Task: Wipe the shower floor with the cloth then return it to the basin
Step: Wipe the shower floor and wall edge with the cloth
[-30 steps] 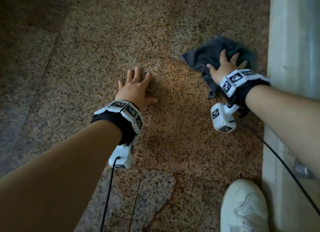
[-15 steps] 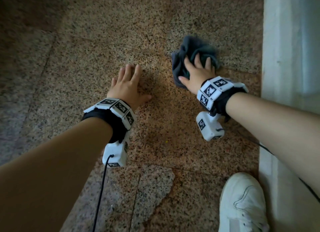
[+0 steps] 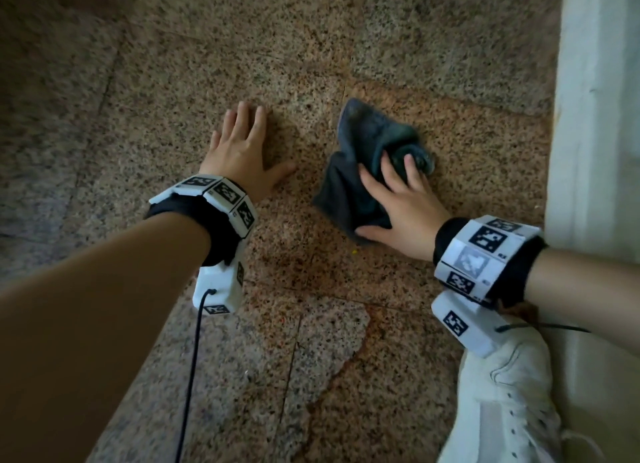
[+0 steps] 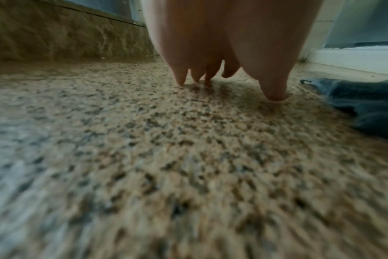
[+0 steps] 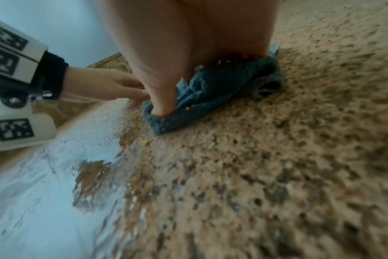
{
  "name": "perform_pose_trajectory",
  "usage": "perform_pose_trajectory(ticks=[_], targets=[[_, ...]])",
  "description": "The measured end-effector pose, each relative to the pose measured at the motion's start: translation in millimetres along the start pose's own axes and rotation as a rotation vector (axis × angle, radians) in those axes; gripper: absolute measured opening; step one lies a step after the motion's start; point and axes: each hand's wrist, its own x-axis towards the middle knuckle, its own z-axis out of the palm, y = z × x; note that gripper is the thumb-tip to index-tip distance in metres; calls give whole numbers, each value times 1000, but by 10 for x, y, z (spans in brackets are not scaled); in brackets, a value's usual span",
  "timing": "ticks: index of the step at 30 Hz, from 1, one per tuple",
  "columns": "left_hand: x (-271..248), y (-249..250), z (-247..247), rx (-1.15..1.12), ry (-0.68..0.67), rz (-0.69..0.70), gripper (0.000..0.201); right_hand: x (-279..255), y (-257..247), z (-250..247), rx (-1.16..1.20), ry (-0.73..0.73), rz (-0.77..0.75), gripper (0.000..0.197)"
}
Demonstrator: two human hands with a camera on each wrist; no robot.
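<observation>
On the head view, right hand (image 3: 405,206) presses the bunched grey cloth (image 3: 360,157) onto the speckled shower floor (image 3: 207,47), fingers dug into its folds; left hand (image 3: 242,147) flat, fingers spread, bracing, holding nothing. Left wrist view: fingertips (image 4: 180,82) on stone, cloth edge at right. Right wrist view: thumb buried in the cloth, yellow crumb (image 5: 145,143) just beside it. Risk: bunched cloth rides over the crumb; wet-looking stone could slip the bracing palm. Basin not visible.

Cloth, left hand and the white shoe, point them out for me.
cloth (image 3: 349,185): head view, dark folded left part.
left hand (image 3: 239,151): head view, back of the hand, flat on the floor.
white shoe (image 3: 502,403): head view, upper near the laces.
</observation>
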Motion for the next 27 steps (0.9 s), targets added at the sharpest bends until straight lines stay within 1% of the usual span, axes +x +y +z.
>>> perform_pose_trajectory(ticks=[4,7,15,20,24,27], targets=[[-41,-52,24,3,45,43,89,-43,-8,-18,53,-38,-7,99],[-93,-112,33,14,68,62,88,-105,-45,41,46,-53,-1,102],[-189,-226,32,6,71,80,86,-123,-169,128,32,8,64,103],[-204,-316,-19,6,76,63,85,-147,-309,195,38,45,91,102],[-178,-395,-69,-5,93,37,83,-51,-503,230,19,52,130,107],[-187,-473,-61,-6,97,14,84,104,-608,143,1,44,83,107]])
